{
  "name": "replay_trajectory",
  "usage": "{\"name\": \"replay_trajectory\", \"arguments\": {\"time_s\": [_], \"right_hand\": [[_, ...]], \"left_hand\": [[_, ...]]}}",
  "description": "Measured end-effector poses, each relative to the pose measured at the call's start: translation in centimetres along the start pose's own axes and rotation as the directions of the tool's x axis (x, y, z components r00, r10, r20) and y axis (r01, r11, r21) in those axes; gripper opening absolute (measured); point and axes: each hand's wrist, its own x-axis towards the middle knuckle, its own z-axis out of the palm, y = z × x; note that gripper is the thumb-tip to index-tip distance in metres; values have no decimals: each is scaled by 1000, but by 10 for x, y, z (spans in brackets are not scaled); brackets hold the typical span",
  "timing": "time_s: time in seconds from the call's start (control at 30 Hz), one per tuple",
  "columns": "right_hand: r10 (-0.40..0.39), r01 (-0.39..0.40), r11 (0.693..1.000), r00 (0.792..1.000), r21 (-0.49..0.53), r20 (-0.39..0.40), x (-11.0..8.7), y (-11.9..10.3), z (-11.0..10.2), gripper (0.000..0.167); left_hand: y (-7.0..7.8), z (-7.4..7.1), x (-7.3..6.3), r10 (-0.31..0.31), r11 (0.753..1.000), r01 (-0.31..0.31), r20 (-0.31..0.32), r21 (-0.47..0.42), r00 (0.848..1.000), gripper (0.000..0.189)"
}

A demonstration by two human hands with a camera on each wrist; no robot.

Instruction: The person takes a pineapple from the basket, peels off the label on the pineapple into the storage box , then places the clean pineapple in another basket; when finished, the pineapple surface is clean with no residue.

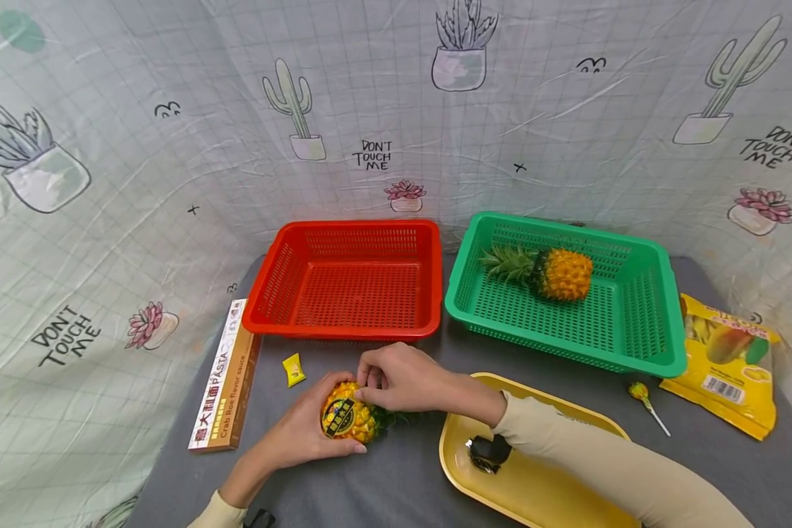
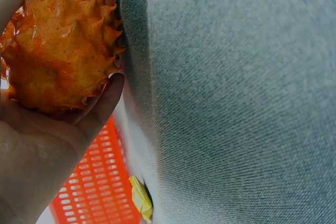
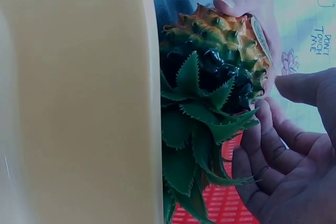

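My left hand [image 1: 303, 429] grips a small orange pineapple [image 1: 368, 418], its thumb and fingers on opposite sides of the body. A black and gold round label [image 1: 339, 417] faces up on the fruit. Its green leaves [image 3: 194, 140] point toward the tray in the right wrist view. At the label's side, my right hand [image 1: 409, 378] bends over the pineapple. In the right wrist view its thumb and index fingertip are apart, with the index finger close to or touching the skin. The left wrist view shows the spiky body [image 2: 63, 45] in the left palm.
A red basket [image 1: 343, 330] stands behind the hands; a green basket [image 1: 567, 352] holds another pineapple [image 1: 566, 275]. The yellow tray [image 1: 455, 466] bears a black wrapped item [image 1: 488, 453]. Around lie a pasta box [image 1: 221, 381], yellow candy [image 1: 293, 369], lollipop [image 1: 639, 391] and yellow bag [image 1: 726, 367].
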Motion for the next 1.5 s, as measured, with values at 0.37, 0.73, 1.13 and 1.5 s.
{"name": "replay_trajectory", "arguments": {"time_s": [0.37,0.73,1.13,1.5], "right_hand": [[-33,33,999,999,-30,-15,1,-4,2,20],[-19,18,998,1000,-62,-18,1,-6,5,20],[-27,27,998,1000,-54,-3,4,-9,8,17],[-67,67,998,998,-8,-6,4,-11,8,19]], "left_hand": [[2,0,0,-14,1000,14,-5,-2,1000,91],[3,0,-1,-10,1000,9,-9,-10,1000,92],[1,2,-1,11,1000,-11,-17,-7,1000,92],[-1,2,-1,-5,1000,5,-18,-12,1000,91]]}}
